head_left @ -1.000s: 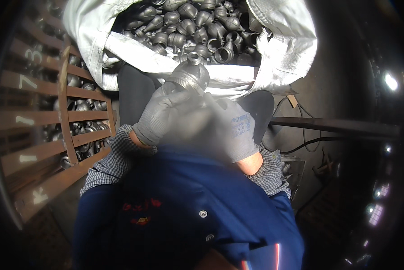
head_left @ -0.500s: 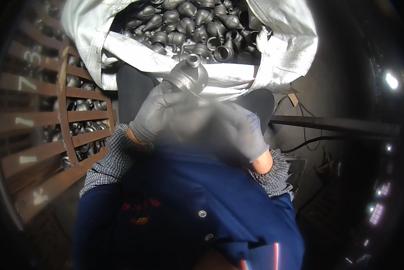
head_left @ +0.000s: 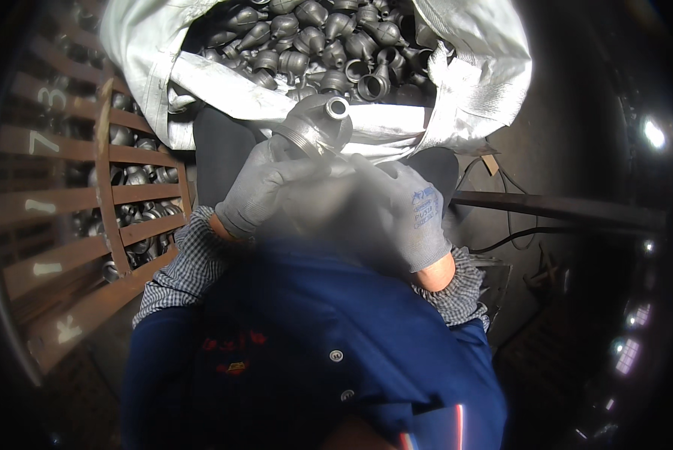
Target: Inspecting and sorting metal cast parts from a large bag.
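A grey metal bulb-shaped fitting [head_left: 317, 127] with a narrow round neck and a threaded wider end is held in front of the sack. My left hand [head_left: 257, 184], in a grey glove, is closed around its lower left side. My right hand [head_left: 407, 214], in a matching glove with blue print, comes up to the fitting's lower right side with its fingers curled. A hazy smear covers those fingertips, so what they pinch, if anything, cannot be made out.
Just beyond my knees stands a white woven sack [head_left: 486, 90] full of similar metal fittings [head_left: 314, 41]. On the left, a brown slatted metal crate [head_left: 104, 180] holds more parts. To the right are a dark bar [head_left: 554, 206] and black cables [head_left: 509, 238].
The fitting has turned and tilted in my left hand, so its neck has swung right and its opening faces me more. My right hand has shifted slightly.
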A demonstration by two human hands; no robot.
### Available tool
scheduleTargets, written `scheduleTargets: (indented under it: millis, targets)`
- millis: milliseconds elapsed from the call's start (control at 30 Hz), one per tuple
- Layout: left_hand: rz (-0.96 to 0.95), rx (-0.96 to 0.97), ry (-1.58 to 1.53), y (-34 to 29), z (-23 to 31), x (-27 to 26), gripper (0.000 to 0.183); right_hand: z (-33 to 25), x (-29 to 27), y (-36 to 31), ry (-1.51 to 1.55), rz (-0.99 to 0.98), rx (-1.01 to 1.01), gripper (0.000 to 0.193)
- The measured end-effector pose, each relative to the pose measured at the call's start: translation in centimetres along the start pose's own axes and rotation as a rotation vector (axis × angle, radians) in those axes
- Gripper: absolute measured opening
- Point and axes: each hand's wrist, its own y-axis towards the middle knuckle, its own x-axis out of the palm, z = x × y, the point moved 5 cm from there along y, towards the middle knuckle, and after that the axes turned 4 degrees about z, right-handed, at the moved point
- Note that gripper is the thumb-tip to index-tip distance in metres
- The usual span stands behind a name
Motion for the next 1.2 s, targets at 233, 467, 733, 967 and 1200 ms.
scheduleTargets:
  millis: [233,467,733,967,1200]
  targets:
    - [0.029,-0.013,-0.055,0.2,-0.2,-0.6,0.05,1.5,0.8,0.2,0.208,-0.075,0.039,0.038]
    - [-0.014,0.027,-0.026,0.1,0.0,-0.2,0.052,1.3,1.1,0.2,0.401,0.021,0.15,0.039]
    - [0.03,-0.012,-0.033,-0.2,0.3,0.2,0.052,-0.4,1.0,0.3,0.026,0.059,0.001,0.045]
    - [0.027,-0.009,-0.017,-0.1,0.5,0.4,0.051,1.0,1.4,0.0,0.212,-0.057,0.02,0.041]
    - [0.014,0.066,0.048,-0.1,0.1,-0.1,0.027,2.8,2.4,0.7,0.722,-0.172,0.295,0.036]
